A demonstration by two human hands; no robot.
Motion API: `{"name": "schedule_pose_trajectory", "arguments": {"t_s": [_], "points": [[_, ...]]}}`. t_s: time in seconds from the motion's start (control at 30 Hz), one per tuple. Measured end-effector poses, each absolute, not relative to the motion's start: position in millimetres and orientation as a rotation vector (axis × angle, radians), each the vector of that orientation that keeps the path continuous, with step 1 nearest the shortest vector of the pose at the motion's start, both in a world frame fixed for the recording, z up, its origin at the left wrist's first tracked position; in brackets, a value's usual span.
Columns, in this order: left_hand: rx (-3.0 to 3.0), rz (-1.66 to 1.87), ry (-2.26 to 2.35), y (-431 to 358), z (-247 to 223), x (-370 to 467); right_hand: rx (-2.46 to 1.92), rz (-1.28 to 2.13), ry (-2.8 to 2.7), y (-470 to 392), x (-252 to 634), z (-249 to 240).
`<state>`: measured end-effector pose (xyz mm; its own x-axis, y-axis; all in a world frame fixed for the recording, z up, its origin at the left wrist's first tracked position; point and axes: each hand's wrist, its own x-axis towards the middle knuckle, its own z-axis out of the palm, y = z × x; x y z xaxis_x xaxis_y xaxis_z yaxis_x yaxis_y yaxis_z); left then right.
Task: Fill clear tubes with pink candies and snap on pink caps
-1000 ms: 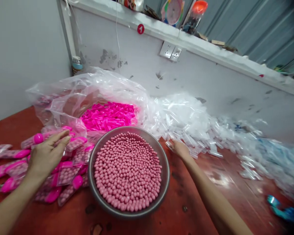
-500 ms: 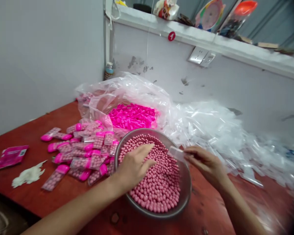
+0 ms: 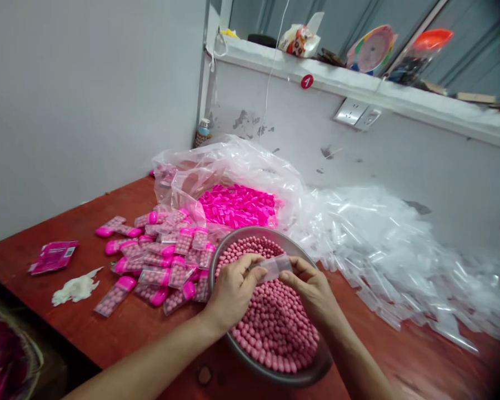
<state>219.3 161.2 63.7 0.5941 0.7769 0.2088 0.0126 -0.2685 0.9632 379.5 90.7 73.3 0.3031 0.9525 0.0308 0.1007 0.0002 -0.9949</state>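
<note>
A clear plastic case point(image 3: 275, 267) is held level above a metal bowl point(image 3: 325, 364) of pink beads point(image 3: 275, 328). My left hand point(image 3: 233, 291) pinches one end of it between thumb and fingers. At the other end, my right hand point(image 3: 310, 286) grips it the same way. No beads show inside this case. Left of the bowl lies a heap of bead-filled clear cases with pink caps point(image 3: 179, 269). Behind the bowl, an open plastic bag point(image 3: 241, 153) contains loose bright pink caps point(image 3: 237, 205).
Clear cases point(image 3: 370, 244) are piled along the wall at right. A pink packet point(image 3: 54, 256) and a white scrap point(image 3: 77, 287) lie on the red table point(image 3: 120, 339) at left. A basket point(image 3: 33, 355) stands below the table's left edge. A shelf point(image 3: 337, 86) runs above.
My left hand has come from above the beads to the case and taken its end. My right hand has brought the case leftward over the bowl. The view has shifted slightly.
</note>
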Motion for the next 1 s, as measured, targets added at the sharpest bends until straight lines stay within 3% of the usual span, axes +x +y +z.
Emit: {"name": "schedule_pose_trajectory", "arguments": {"t_s": [0.37,0.5,0.67,0.8,1.0], "points": [[2.011,0.861,0.555,148.4,88.3,205.0,-1.208,0.775,-0.689,87.0,366.4,85.2],[1.882,0.792,0.722,151.4,74.7,189.1,-1.274,0.389,-0.639,88.1,407.5,88.0],[1.752,0.956,0.746,186.7,72.8,210.5,-1.940,0.143,-1.630,99.0,435.2,71.5],[1.899,0.928,0.669,207.6,75.4,236.3,-1.954,0.007,-2.486,115.4,429.5,62.6],[1.805,0.940,0.699,205.7,56.6,224.6,-1.793,0.433,-2.482,134.2,407.2,29.2]]}}
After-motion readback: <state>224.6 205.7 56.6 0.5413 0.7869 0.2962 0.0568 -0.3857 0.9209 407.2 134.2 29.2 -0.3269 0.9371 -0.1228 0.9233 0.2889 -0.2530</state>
